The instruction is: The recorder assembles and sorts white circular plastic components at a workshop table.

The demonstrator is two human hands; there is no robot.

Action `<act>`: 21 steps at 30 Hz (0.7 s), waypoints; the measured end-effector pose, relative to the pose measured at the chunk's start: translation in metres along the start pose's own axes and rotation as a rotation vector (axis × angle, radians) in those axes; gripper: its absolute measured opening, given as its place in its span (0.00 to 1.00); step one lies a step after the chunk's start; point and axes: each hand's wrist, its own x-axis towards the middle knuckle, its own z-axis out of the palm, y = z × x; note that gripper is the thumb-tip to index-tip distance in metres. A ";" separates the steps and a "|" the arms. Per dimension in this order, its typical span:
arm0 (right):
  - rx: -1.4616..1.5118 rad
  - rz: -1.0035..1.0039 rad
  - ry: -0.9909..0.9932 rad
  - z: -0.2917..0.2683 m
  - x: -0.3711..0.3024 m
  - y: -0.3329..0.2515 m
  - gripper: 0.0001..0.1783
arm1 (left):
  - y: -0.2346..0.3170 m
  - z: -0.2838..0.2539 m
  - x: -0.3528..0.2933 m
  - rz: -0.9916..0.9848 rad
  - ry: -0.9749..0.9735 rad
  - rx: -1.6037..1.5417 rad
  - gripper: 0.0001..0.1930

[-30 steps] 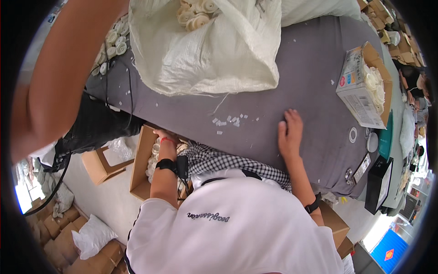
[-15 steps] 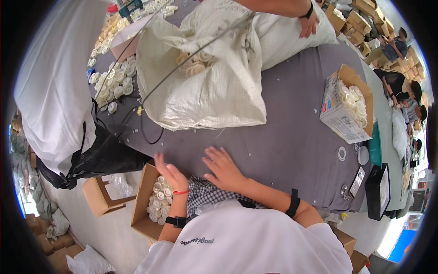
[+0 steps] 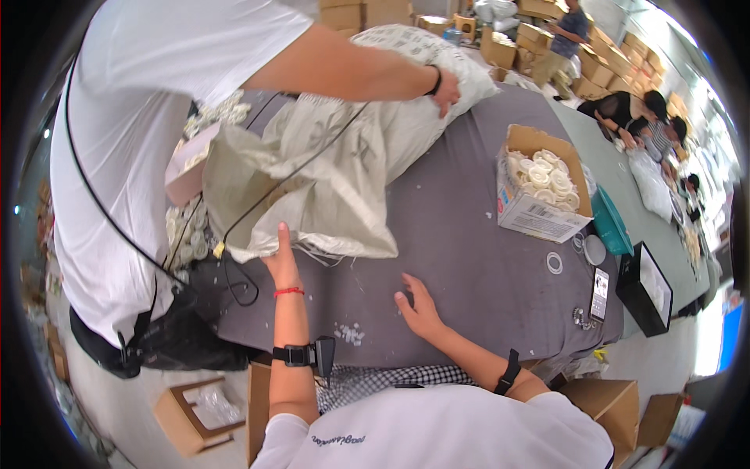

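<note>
A big white woven sack [image 3: 336, 211] lies on the grey cloth-covered table, its mouth turned toward me. My left hand [image 3: 283, 262] is at the sack's near lower edge, thumb raised against the outside and the other fingers tucked behind the fabric. My right hand [image 3: 422, 313] hovers over the cloth to the right of it, fingers apart and nothing in them. Another person's hand [image 3: 447, 94] rests on the far part of the sack. The sack's contents are mostly hidden now. Small white scraps [image 3: 349, 334] lie between my forearms.
An open carton [image 3: 539, 215] of white round pieces stands at the right. Behind it are a teal tray [image 3: 611, 221] and a black box [image 3: 644, 289]. A phone [image 3: 599, 295] and white rings [image 3: 554, 263] lie nearby. A black cable [image 3: 293, 173] crosses the sack; a person [image 3: 117, 203] leans in from the left.
My left hand has gone forward to the sack's edge. My right hand has moved right. The other person has leaned further across, and the view has shifted.
</note>
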 end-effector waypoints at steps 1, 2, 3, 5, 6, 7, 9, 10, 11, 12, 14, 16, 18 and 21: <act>0.032 -0.023 0.006 0.002 0.007 -0.003 0.26 | -0.004 0.002 0.009 -0.007 -0.024 -0.017 0.33; 0.038 -0.025 0.041 0.001 0.012 -0.002 0.26 | -0.010 0.005 0.016 -0.015 -0.049 -0.032 0.33; 0.049 -0.032 0.015 0.004 0.018 0.000 0.25 | -0.017 0.008 0.024 -0.008 -0.055 -0.039 0.31; 0.049 -0.039 0.007 0.007 0.029 0.003 0.23 | -0.030 0.020 0.043 -0.022 -0.058 0.048 0.36; 0.057 -0.035 0.040 0.006 0.033 0.010 0.23 | -0.036 0.033 0.048 0.014 -0.074 0.091 0.39; 0.036 -0.079 0.031 0.004 0.032 0.011 0.21 | -0.040 0.037 0.060 -0.033 -0.034 0.073 0.37; 0.031 -0.123 0.026 0.006 0.038 0.011 0.20 | -0.058 0.043 0.085 0.105 0.090 0.293 0.36; -0.002 -0.166 0.027 0.004 0.036 0.006 0.19 | -0.063 0.045 0.087 0.182 0.061 0.293 0.35; -0.035 -0.212 0.024 0.004 0.037 0.003 0.18 | -0.068 0.044 0.089 0.187 0.050 0.306 0.35; -0.031 -0.196 0.043 0.001 0.036 0.005 0.18 | -0.068 0.054 0.079 0.205 0.116 0.336 0.34; -0.023 -0.190 0.066 -0.004 0.041 0.011 0.17 | -0.074 0.059 0.066 0.196 0.273 0.394 0.31; -0.033 -0.215 0.071 -0.006 0.042 0.017 0.16 | -0.084 0.045 0.057 0.045 0.197 0.393 0.31; -0.025 -0.270 0.051 0.004 0.040 0.012 0.15 | -0.105 0.005 0.068 0.302 0.186 0.314 0.27; 0.023 -0.217 0.026 -0.001 0.036 0.018 0.14 | -0.096 0.009 0.053 0.070 0.211 0.457 0.35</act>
